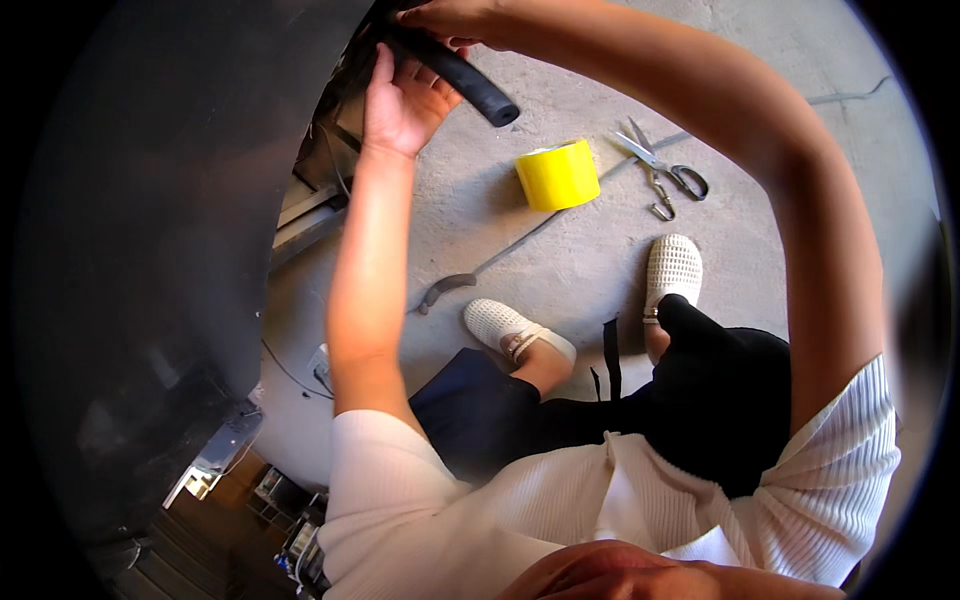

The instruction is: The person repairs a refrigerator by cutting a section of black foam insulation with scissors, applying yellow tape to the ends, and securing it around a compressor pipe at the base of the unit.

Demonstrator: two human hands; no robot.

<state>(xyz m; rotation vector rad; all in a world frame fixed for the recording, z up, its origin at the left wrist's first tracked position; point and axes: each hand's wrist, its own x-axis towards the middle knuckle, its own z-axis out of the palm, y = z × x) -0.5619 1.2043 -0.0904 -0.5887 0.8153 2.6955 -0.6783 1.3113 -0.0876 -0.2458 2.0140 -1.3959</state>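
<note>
A black foam tube point(465, 80) with a small hole in its near end slants across the top of the view. My left hand point(405, 112) has its palm turned up, the thumb raised beside the tube and the fingers passing behind it, holding it from below. Above it, my right hand point(455, 18) reaches over from the right with its fingers bent round the tube's upper part. The tube's far end is lost in the dark edge of the machine. A roll of yellow tape point(558, 177) and scissors point(660, 168) with parted blades lie on the floor below my hands.
A large dark panel point(160, 230) fills the left side, with metal framing point(310, 215) beside it. A short curved dark piece point(447, 288) rests near my light woven shoes point(675, 268) on the concrete floor point(580, 270). A thin dark line crosses the floor.
</note>
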